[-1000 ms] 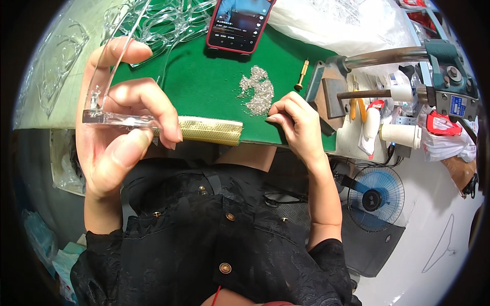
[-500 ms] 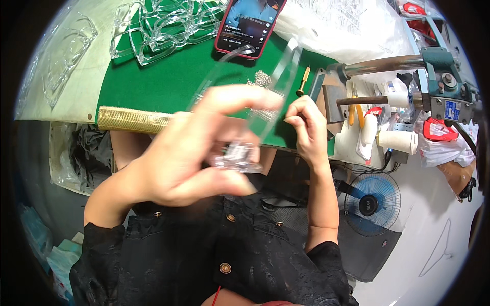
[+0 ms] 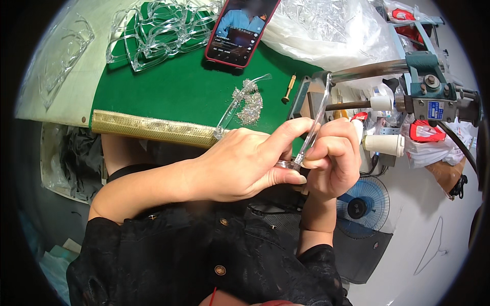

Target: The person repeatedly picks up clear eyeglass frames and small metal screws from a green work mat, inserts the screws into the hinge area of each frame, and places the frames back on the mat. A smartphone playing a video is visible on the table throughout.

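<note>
My left hand [image 3: 245, 160] grips a clear plastic eyeglass frame [image 3: 317, 115] by its front, most of which the fingers hide. One temple of the frame rises between my two hands; the other stretches away past my left wrist, over the green mat. Close against the frame's hinge, my right hand [image 3: 334, 158] is closed with thumb and fingers pinched together. Whatever sits in that pinch is too small or hidden to make out. Beyond the hands, a pile of tiny silvery metal pieces [image 3: 251, 109] lies on the green mat [image 3: 168, 92], with a brass-coloured screwdriver [image 3: 289, 89] to its right.
Several clear eyeglass frames [image 3: 163, 33] are heaped at the far left, near a red-cased phone [image 3: 240, 33]. A white plastic bag [image 3: 332, 35] of clear parts sits behind. On the right stand a bench press [image 3: 429, 76], a white cup [image 3: 385, 145] and a fan [image 3: 360, 206]. A gold strip [image 3: 153, 127] lines the near edge.
My left hand has lowered and turned, bringing the eyeglass frame rightward to my right hand. My right hand has come nearer me, away from the mat, and now meets the frame at its hinge.
</note>
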The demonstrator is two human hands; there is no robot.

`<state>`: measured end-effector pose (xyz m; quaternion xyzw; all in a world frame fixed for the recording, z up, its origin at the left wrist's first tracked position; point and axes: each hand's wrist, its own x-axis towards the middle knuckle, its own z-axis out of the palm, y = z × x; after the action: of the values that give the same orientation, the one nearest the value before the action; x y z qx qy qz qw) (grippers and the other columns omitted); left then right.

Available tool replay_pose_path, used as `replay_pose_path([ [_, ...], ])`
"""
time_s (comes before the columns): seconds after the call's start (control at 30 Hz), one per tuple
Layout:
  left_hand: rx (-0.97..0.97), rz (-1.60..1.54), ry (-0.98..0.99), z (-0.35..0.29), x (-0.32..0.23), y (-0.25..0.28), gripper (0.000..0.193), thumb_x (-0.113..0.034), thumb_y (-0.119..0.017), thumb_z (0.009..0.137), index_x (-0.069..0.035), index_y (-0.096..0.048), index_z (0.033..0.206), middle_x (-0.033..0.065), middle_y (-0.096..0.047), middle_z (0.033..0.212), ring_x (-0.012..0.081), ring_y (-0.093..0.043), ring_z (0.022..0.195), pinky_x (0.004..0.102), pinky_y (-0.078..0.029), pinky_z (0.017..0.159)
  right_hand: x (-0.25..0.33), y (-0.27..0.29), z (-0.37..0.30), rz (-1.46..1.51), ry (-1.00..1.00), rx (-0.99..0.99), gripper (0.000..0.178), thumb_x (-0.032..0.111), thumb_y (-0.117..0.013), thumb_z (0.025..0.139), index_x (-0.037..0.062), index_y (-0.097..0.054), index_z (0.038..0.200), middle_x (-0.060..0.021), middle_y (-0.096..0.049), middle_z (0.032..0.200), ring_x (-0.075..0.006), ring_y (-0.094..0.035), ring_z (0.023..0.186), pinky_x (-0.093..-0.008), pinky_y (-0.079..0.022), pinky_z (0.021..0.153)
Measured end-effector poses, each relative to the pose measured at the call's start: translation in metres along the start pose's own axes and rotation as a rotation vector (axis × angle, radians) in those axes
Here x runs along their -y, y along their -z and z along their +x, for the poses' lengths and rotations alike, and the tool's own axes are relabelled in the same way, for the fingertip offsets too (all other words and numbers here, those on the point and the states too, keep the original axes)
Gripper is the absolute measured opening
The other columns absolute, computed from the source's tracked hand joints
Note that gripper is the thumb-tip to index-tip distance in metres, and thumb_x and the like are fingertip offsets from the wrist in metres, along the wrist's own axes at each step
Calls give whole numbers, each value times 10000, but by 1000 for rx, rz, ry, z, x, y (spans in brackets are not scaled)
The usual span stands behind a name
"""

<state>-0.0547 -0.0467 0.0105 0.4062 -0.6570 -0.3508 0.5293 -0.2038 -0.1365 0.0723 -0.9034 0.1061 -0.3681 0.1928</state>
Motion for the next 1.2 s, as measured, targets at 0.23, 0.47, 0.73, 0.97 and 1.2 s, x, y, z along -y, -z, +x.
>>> replay_pose_path([
  [0.23,-3,37,18,0,-2,4,770,-358,-679,828,-27,-283,1399,138,-627,810,342,-647,736,371,-507,643,1,-2,1,22,-25,-8,184,207,-708,778,58,-606,744,-40,-559,742,-176,-533,653,-282,-409,571],
  [0.47,-14,175,-11,1,-2,6,758,-331,-698,810,-28,-319,1393,127,-631,799,323,-651,715,370,-516,618,-5,-3,-2,74,-49,-31,201,223,-714,783,52,-616,743,-47,-560,727,-174,-536,657,-279,-410,583],
  [0.73,38,134,43,3,-5,8,725,-303,-680,833,-43,-306,1396,116,-633,786,328,-651,703,382,-509,607,-11,-5,-2,67,14,-44,214,241,-708,777,53,-613,738,-40,-566,729,-180,-537,656,-288,-403,581],
  [0.97,36,180,45,3,-4,9,718,-274,-688,827,-45,-309,1393,110,-626,771,323,-649,691,381,-504,595,-14,-3,-2,91,-21,-18,216,239,-713,772,54,-606,740,-44,-563,729,-179,-528,655,-282,-402,580],
  [1.2,-21,224,-16,2,-3,7,738,-283,-705,809,-17,-330,1386,108,-622,767,300,-649,682,364,-504,590,-12,-8,-5,117,-53,-73,203,214,-728,757,53,-605,741,-47,-565,723,-176,-530,659,-277,-407,585],
])
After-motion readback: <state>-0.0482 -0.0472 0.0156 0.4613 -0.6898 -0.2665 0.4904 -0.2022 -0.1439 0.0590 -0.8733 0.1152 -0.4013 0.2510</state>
